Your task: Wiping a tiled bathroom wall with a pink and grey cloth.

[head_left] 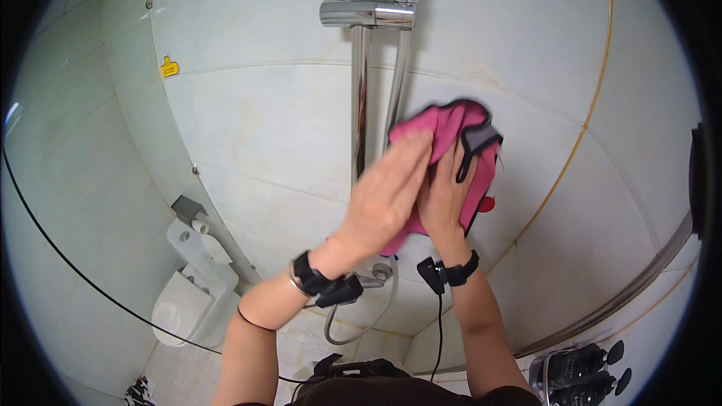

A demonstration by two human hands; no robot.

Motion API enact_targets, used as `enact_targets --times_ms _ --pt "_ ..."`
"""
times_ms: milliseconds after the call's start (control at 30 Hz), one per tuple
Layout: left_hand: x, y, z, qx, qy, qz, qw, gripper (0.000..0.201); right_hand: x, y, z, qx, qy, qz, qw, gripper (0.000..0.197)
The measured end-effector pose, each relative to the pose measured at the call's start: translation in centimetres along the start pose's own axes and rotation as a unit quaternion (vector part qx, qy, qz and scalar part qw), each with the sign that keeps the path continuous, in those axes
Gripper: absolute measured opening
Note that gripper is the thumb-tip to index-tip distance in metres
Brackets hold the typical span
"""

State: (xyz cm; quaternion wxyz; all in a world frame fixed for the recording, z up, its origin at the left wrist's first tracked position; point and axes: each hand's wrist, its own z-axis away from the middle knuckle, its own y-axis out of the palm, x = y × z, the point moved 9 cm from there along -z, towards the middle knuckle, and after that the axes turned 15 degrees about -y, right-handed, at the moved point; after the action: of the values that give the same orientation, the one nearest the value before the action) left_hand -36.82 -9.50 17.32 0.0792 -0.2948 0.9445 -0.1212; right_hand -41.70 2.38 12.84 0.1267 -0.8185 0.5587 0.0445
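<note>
A pink cloth (451,124) with dark edging, a grey corner patch and a black loop is bunched between my two hands, in front of the tiled wall beside the shower rail. My left hand (383,199) has its fingers together and pressed on the cloth's left part; it is slightly blurred. My right hand (444,199) lies against the cloth's inner folds, its fingertips partly hidden under the grey patch and loop. Both wrists wear black straps with small black devices. I cannot tell whether the cloth touches the wall.
A chrome shower rail (361,98) with a slider bracket (367,13) and hose runs up the wall. Below are a mixer tap (382,272) and looping hose. Behind glass at left stands a white toilet (184,304). Black bottles (575,368) sit in a rack at lower right.
</note>
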Motion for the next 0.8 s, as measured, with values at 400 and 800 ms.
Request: enact_targets --times_ms 400,800 --pt "14.4 -0.8 7.1 0.018 -0.244 -0.026 0.969 0.044 8.6 6.8 0.2 0.078 0.037 -0.169 0.982 0.062" --pt "13.1 1.5 6.3 0.009 -0.286 0.133 0.949 0.047 6.1 4.9 -3.4 0.053 -0.056 -0.145 0.986 0.062"
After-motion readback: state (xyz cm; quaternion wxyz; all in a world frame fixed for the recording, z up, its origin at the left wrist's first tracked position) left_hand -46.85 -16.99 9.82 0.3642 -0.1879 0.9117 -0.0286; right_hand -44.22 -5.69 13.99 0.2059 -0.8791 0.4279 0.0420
